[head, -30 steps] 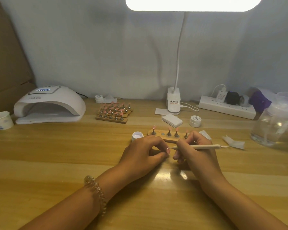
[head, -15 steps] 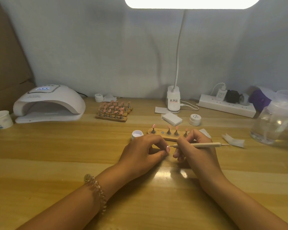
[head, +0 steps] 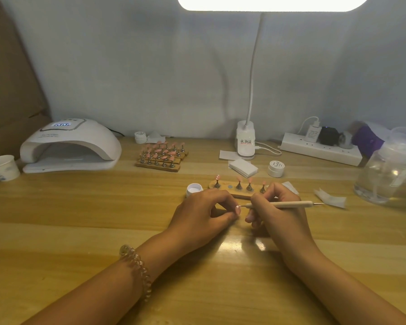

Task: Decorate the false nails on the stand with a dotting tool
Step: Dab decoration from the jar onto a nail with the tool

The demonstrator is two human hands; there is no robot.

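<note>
Head: wooden table (head: pixel 80 231), grey wall (head: pixel 150 78) (lamp (head: pixel 272 2) lit); left fingers (head: pixel 222 201) pinch nail (head: pixel 238 209); right fingers (head: pixel 263 197) grip dotting tool (head: pixel 288 204).

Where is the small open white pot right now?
In the head view, the small open white pot sits mid-table, just left of the wooden nail stand and directly beyond the knuckles of the left hand.

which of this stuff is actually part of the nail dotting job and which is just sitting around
In use: dotting tool in right hand; pink nail pinched by left hand; nail stand; open white pot.
Lying about: nail lamp, paper cup, power strip, clear bottle, spare nail racks.
</note>
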